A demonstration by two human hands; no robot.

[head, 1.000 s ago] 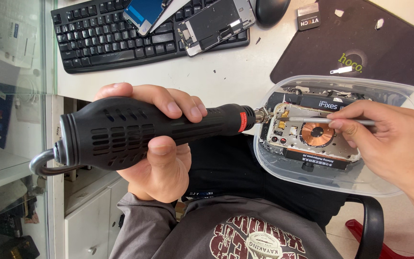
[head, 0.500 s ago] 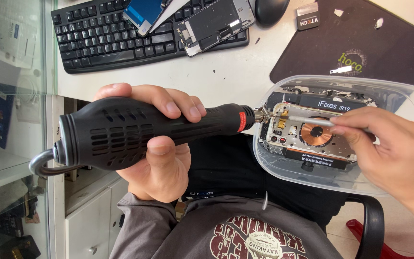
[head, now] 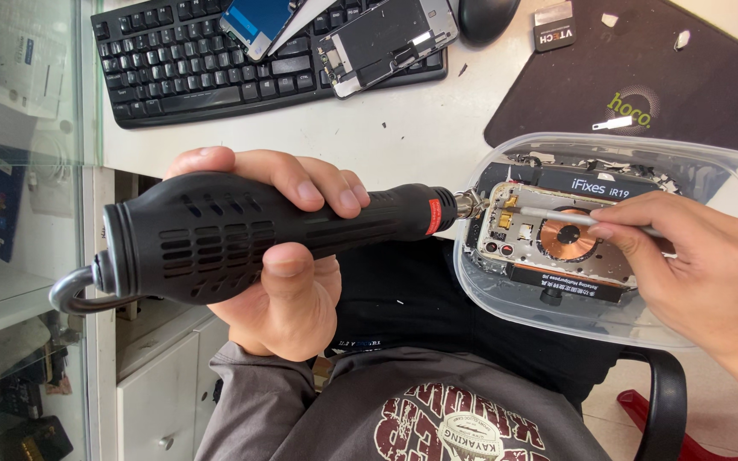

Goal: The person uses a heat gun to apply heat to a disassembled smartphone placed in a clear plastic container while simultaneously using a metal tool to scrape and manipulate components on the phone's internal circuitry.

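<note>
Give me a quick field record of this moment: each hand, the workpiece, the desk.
left hand: grips black rotary tool, tip at phone edge
right hand: holds thin metal probe over opened phone
phone: in a holder inside clear plastic tub, copper coil exposed
desk: black keyboard, dark mat

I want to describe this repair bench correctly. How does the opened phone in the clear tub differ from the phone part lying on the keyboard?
The opened phone sits clamped in a black holder inside the clear tub; the phone part lies loose and slanted across the black keyboard. The opened phone shows a copper coil and small boards; the phone part shows a dark flat panel. Both hands' tools reach the opened phone; nothing touches the phone part. Both are stripped down.
</note>
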